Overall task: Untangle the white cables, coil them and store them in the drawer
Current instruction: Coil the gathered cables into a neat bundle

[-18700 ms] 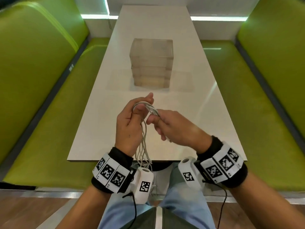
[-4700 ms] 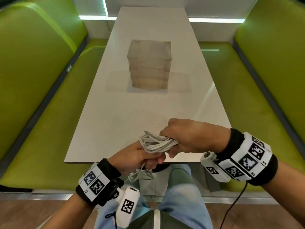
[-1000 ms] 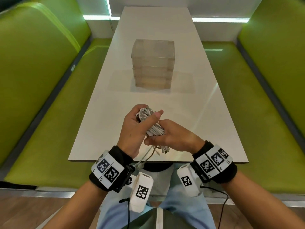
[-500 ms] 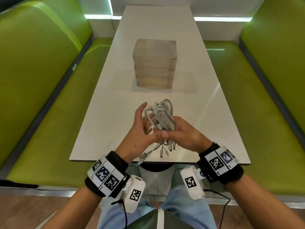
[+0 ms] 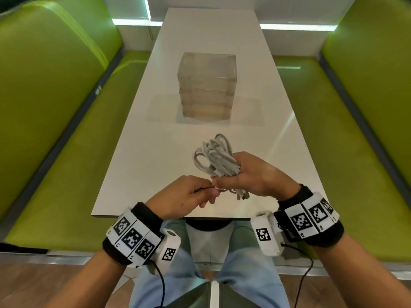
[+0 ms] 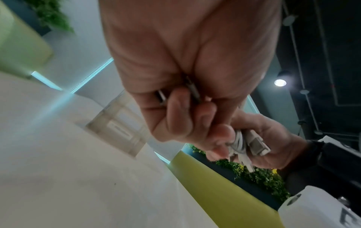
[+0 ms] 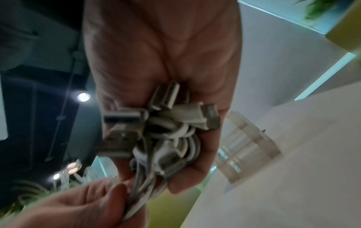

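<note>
A bundle of white cables [image 5: 216, 156] is held above the near part of the table. My right hand [image 5: 249, 174] grips the bundle round its lower part, with looped ends sticking up and several plugs [image 5: 241, 194] hanging below the fist. In the right wrist view the plugs [image 7: 166, 111] crowd the palm. My left hand [image 5: 191, 194] pinches loose cable ends at the bundle's lower left; the left wrist view shows plug ends [image 6: 193, 91] inside its curled fingers. The translucent drawer unit [image 5: 208, 85] stands shut at mid table, beyond both hands.
The long white table [image 5: 155, 152] runs away from me between two green benches [image 5: 55, 130] with green backrests [image 5: 367, 63]. Its near edge lies just under my wrists. My knees in jeans [image 5: 244, 281] show below the table edge.
The left hand dropped from the side of the bundle to its lower left and now pinches the loose ends. The right hand keeps its grip and has shifted slightly right.
</note>
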A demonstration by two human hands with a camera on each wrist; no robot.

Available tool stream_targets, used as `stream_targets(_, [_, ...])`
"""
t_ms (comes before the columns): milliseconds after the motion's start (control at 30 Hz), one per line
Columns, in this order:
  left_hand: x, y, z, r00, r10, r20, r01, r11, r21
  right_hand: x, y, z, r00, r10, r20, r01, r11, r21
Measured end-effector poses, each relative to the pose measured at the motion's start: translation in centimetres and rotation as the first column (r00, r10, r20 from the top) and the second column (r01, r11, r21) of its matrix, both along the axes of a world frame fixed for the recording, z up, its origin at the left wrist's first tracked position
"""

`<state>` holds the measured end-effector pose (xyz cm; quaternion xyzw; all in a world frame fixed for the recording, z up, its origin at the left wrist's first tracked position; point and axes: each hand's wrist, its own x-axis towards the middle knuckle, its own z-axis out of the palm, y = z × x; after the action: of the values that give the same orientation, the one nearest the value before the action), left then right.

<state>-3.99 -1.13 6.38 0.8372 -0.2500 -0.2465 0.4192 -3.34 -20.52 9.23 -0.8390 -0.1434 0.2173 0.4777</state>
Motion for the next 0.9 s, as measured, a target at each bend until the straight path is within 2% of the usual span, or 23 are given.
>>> stream_targets(100, [-0.1,-0.3,-0.1,0.998,-0.054,-0.016,0.054,0.998,0.019,-0.2,-0.1,-0.1,0.993,0.116,-0.008,-0.116,0.987,-0.109])
stream_targets(200, [-0.3,-0.6,-0.2,0.996,0.011,-0.089,-0.013,1.0,-0.013,-0.8,-0.5,-0.7,0.985,0.162,-0.06,-0.167,0.983,-0.077])
stream_targets(400, [0.1,-0.5,0.5,0.972,0.15,-0.179,-0.167,0.982,-0.084,-1.6,-1.0,-1.6,0.974,0.088,-0.209,-0.067,0.992,0.106])
stream_targets(533, [0.5,0.1,1.3,0.971,0.084,-0.225,-0.11,0.988,-0.106,-1.9,-0.3,-2.4,0.975,0.061,-0.213,-0.018,0.98,0.198])
stream_targets(600, [1.0,0.8,1.6,0.926,0.209,-0.315,-0.286,0.933,-0.22,-2.1,-0.3,-2.8,0.976,0.015,-0.219,0.037,0.972,0.23])
stream_targets(667, [1.8,2.0,1.3,0.844,0.349,-0.407,-0.508,0.765,-0.396,-2.4,-0.4,-3.5,0.974,-0.063,-0.217,0.122,0.954,0.274])
stream_targets(700, [2.0,2.6,1.0,0.817,0.371,-0.441,-0.561,0.686,-0.463,-2.6,-0.3,-3.7,0.972,-0.109,-0.208,0.172,0.933,0.315])
stream_targets(733, [2.0,2.9,0.6,0.803,0.362,-0.473,-0.583,0.643,-0.497,-2.7,0.0,-3.8,0.966,-0.156,-0.206,0.224,0.901,0.37])
stream_targets(767, [1.9,2.9,0.1,0.803,0.34,-0.489,-0.577,0.648,-0.498,-2.7,0.3,-3.9,0.956,-0.199,-0.214,0.276,0.855,0.439])
stream_targets(900, [0.6,1.9,-1.6,0.866,0.245,-0.436,-0.412,0.844,-0.344,-2.3,1.9,-3.8,0.9,-0.279,-0.335,0.435,0.6,0.671])
